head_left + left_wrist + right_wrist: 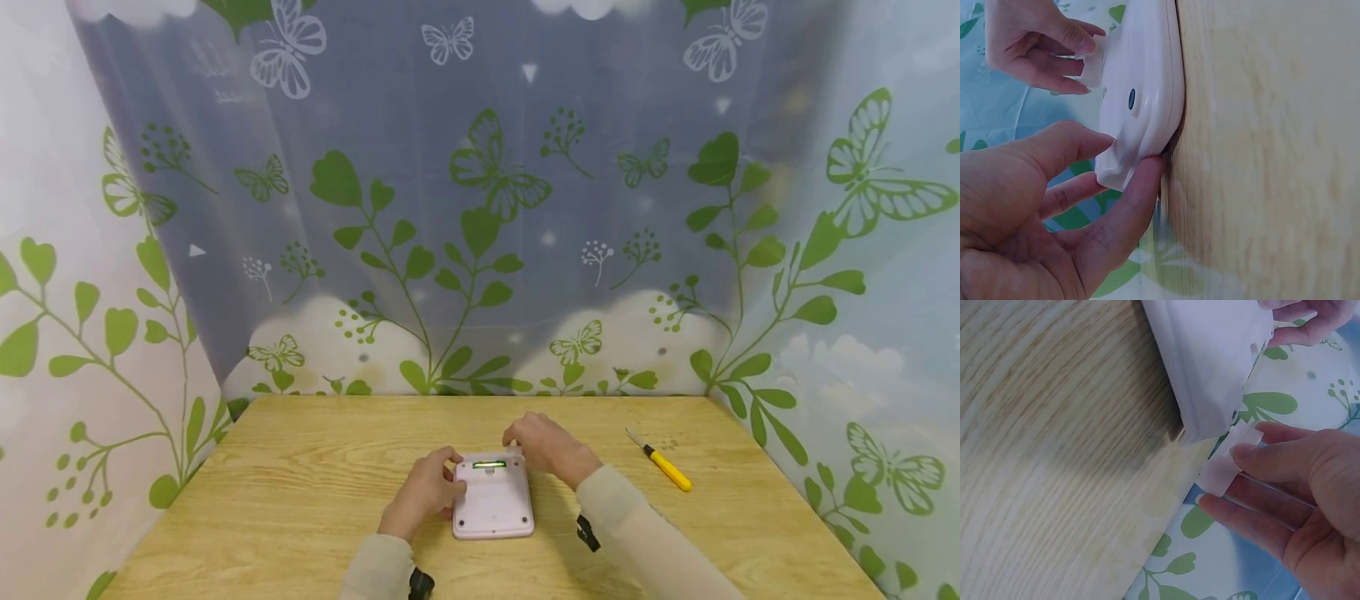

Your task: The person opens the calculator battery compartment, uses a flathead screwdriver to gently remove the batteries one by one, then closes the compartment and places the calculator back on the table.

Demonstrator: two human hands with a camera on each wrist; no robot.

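Observation:
A flat pale pink device (495, 504), shaped like a desk calculator, lies with its back up on the table. Dark round spots mark its corners, and a green battery (489, 465) shows in the open slot near its far edge. At the device's left side, my left hand (424, 490) holds it, thumb on top and a finger against the lower edge. My right hand (546, 447) is by the far right corner. Between its thumb and fingers it pinches a small white battery cover (1224, 467), just off the device's edge in the right wrist view.
To the right lies a screwdriver (667, 467) with a yellow handle, its tip pointing away. Several tiny screws (667, 446) are scattered beside it. The wooden table (300, 500) ends at a curtain (600, 250) printed with leaves and butterflies.

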